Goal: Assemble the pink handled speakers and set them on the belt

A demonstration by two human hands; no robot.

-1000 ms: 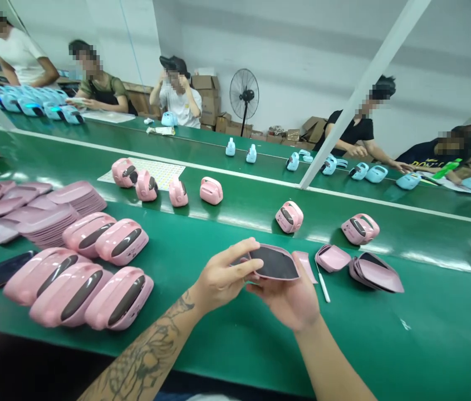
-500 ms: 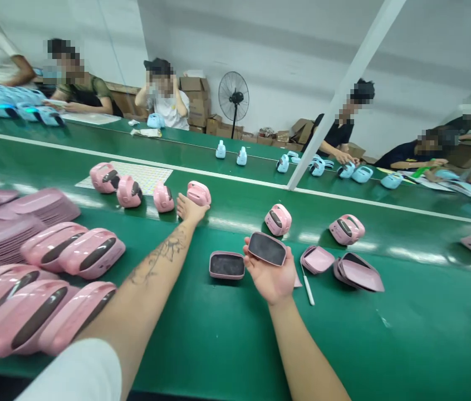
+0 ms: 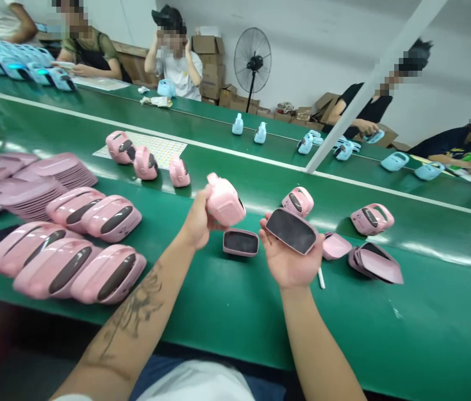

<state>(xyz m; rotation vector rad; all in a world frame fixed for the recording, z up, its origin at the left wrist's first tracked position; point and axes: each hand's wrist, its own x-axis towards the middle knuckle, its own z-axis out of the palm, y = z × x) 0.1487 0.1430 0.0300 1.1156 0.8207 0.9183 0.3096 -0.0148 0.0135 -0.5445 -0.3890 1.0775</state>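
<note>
My left hand (image 3: 196, 224) is closed on a pink plastic device with a handle (image 3: 226, 200), raised above the bench and tilted. Palm up, my right hand (image 3: 292, 270) holds a shallow pink-rimmed cover with a dark pad inside (image 3: 291, 230), its fingers curled at the cover's edges. Between the hands, a second dark-lined cover (image 3: 240, 243) lies on the green bench. Just behind my right hand stands another pink device (image 3: 298, 200). A white pen-like tool (image 3: 321, 277) lies partly hidden beside that hand.
Left are several large pink housings (image 3: 108, 273) and stacked pink covers (image 3: 68, 175). Small pink devices (image 3: 146, 163) stand near a sticker sheet (image 3: 164, 149). More covers (image 3: 379, 264) lie right. A slanted white post (image 3: 344, 120) rises behind; co-workers sit across the bench.
My left hand has lifted the pink device off the bench and brought it nearer, toward my right hand. My right hand still holds the cover. The view has tilted down.
</note>
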